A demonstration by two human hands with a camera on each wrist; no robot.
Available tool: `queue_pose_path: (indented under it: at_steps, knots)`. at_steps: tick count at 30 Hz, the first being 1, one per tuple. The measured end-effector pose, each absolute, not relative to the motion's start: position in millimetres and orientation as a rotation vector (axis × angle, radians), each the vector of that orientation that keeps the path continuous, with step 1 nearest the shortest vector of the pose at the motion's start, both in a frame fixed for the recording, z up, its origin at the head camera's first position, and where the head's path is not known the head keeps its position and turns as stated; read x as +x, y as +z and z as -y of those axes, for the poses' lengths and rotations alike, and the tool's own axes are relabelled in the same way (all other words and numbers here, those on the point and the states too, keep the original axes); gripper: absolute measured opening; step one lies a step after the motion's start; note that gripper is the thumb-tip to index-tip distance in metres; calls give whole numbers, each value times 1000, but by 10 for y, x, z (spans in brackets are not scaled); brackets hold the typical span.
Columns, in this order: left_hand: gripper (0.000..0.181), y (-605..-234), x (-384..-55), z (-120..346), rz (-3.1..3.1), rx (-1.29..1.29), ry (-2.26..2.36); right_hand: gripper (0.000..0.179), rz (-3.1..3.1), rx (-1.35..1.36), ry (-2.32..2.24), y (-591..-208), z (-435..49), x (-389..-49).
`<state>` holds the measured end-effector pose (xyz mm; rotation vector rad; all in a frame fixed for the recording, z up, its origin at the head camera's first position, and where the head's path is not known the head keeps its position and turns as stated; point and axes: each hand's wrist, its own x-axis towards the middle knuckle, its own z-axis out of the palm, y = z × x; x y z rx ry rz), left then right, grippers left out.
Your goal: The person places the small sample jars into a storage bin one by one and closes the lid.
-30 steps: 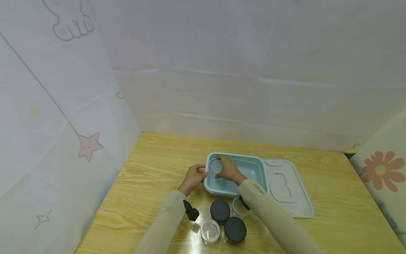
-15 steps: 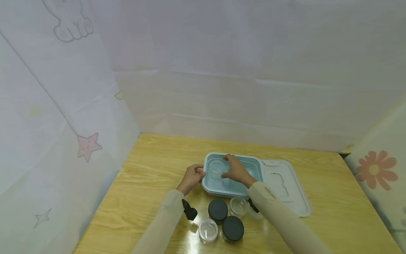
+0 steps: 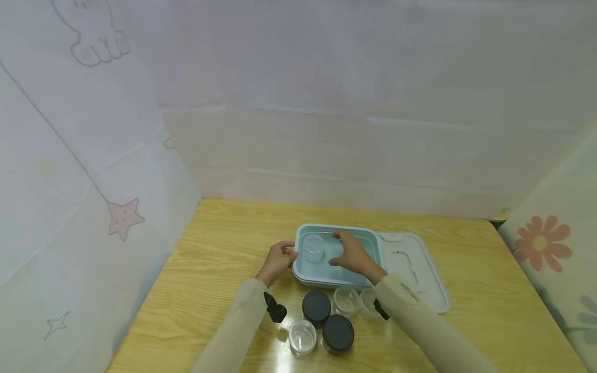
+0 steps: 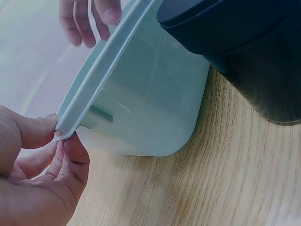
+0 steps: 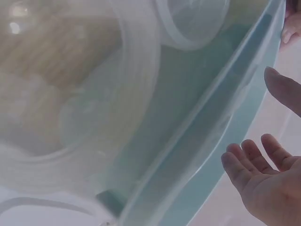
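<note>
A light-blue rectangular container point(image 3: 322, 274) sits on the wooden table. Its left rim is pinched between thumb and fingers of my left hand point(image 3: 278, 260), which the left wrist view shows closely at the rim corner point(image 4: 89, 94). Inside the container, at its left end, stands a small clear plastic jar point(image 3: 314, 248). My right hand point(image 3: 353, 255) hovers over the container to the right of that jar, thumb and fingers spread apart with nothing between them. In the right wrist view the right hand point(image 5: 270, 181) shows relaxed, parted fingers.
In front of the container stand black-lidded jars point(image 3: 316, 307) point(image 3: 338, 334) and clear jars point(image 3: 302, 336) point(image 3: 346, 300) point(image 3: 368, 302), the last partly behind the right wrist's strap. A flat white lid point(image 3: 420, 272) lies right of the container. Cloth walls rise behind and beside the table.
My right hand has let go of the clear jar and drawn away to the right, its fingers parted. The jar stays in the container's left end. My left hand keeps hold of the rim.
</note>
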<state>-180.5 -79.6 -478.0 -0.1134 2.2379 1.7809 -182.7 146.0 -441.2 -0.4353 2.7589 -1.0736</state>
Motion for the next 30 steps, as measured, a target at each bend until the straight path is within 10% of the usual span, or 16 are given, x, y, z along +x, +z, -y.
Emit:
queue_pose_path:
  at_steps: [30]
  knots:
    - [38, -4764, -1792, 797, -2216, -156, 1786, 64, -2814, -543, -1203, -4241, -1856, -1211]
